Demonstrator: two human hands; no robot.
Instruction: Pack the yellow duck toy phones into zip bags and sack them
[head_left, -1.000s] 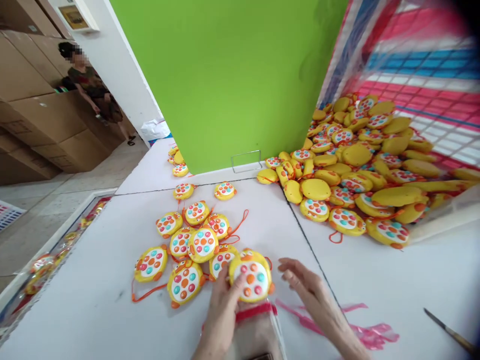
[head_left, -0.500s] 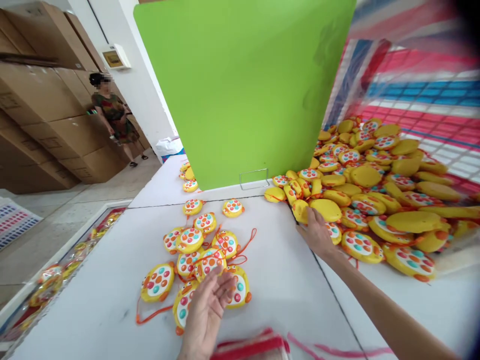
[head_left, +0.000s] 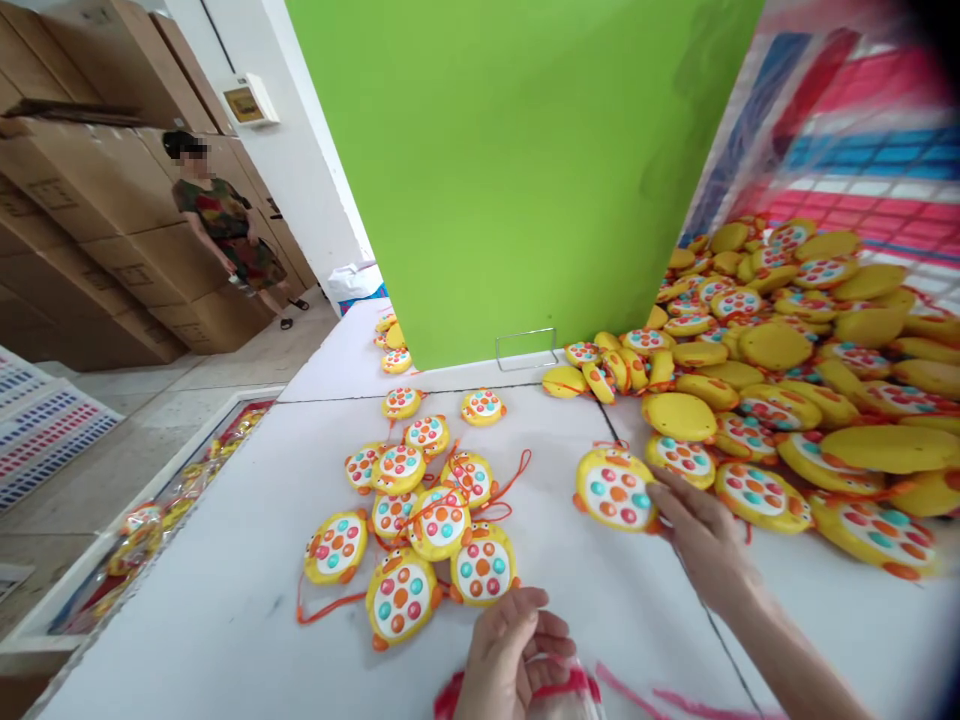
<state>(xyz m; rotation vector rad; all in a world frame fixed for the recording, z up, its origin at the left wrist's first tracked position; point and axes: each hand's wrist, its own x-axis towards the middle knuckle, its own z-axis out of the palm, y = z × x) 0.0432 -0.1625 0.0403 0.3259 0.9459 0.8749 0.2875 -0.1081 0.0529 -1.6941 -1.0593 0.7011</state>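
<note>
Plastic toy (head_left: 616,490), smooth panel (head_left: 517,180); cardboard boxes (head_left: 82,185)

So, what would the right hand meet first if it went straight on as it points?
The right hand, its held toy leading, would probably meet the face-down yellow toy by the green panel, or the panel itself if passing above; height is hard to judge.

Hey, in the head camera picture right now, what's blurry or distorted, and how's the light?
Head view: striped sheeting at right looks smeared, the top right corner darkens, and toys toward the right edge appear stretched; head view: light looks soft and fairly even across the green board; head view: the yellow duck-like toy in the right hand is reasonably clear.
</note>
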